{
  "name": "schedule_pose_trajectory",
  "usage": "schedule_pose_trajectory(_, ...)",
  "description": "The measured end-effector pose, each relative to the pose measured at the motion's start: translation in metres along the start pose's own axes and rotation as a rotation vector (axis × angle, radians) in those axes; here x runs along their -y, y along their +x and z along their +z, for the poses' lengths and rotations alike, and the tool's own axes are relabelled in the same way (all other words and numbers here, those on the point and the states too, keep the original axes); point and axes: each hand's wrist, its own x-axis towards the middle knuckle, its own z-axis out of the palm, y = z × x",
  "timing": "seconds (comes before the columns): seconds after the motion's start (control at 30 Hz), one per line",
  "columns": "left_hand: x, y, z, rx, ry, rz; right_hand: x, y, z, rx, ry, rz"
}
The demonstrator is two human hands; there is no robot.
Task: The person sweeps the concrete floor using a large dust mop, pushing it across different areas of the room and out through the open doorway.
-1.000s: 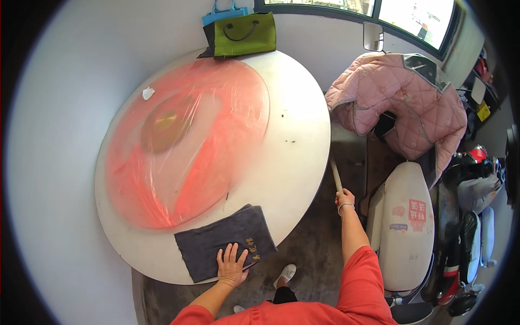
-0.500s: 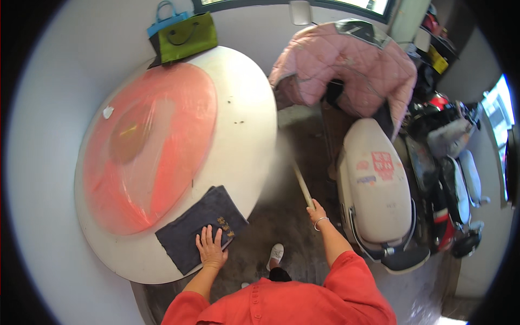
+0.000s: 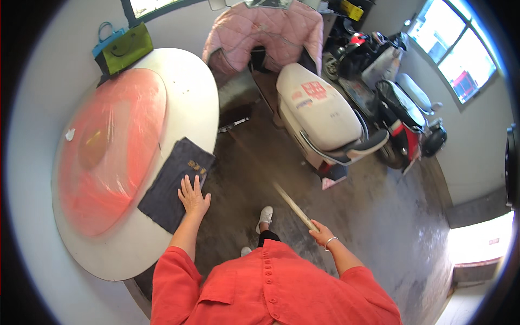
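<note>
My left hand (image 3: 194,197) lies flat with fingers spread on the edge of a folded dark grey cloth (image 3: 168,189). The cloth rests on the near right part of a white round table (image 3: 190,81), and a little of it juts past the rim. My right hand (image 3: 322,233), with a bracelet at the wrist, is closed around the near end of a pale wooden stick (image 3: 295,207). From my hand the stick slants forward and left over the floor. Its far end is smeared by motion, so what is there cannot be made out.
Red plastic-wrapped disc (image 3: 116,179) covers much of the tabletop; a green bag (image 3: 125,50) stands at its far edge. A scooter (image 3: 317,108) with a pink quilted cover (image 3: 271,27) is parked ahead. More scooters (image 3: 401,111) stand right, below a window. A dustpan-like object (image 3: 234,120) lies on the floor.
The view has swung to the right, showing more floor. The stick's blurred far end has left the table's right edge and now lies over the floor. My left hand stays on the cloth.
</note>
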Motion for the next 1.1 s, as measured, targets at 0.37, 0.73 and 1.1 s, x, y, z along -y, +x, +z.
schedule_pose_trajectory(0.37, -0.133, -0.218, 0.042, 0.563, -0.334, 0.679, -0.097, -0.241, 0.018, -0.092, 0.016, 0.085)
schedule_pose_trajectory(0.73, -0.26, -0.341, 0.068, 0.769, -0.155, 0.968, -0.187, -0.421, 0.006, -0.137, -0.122, 0.108)
schedule_pose_trajectory(1.1, -0.357, -0.506, 0.094, 0.788, -0.115, 1.135, -0.309, -0.554, -0.036, -0.334, -0.203, 0.07)
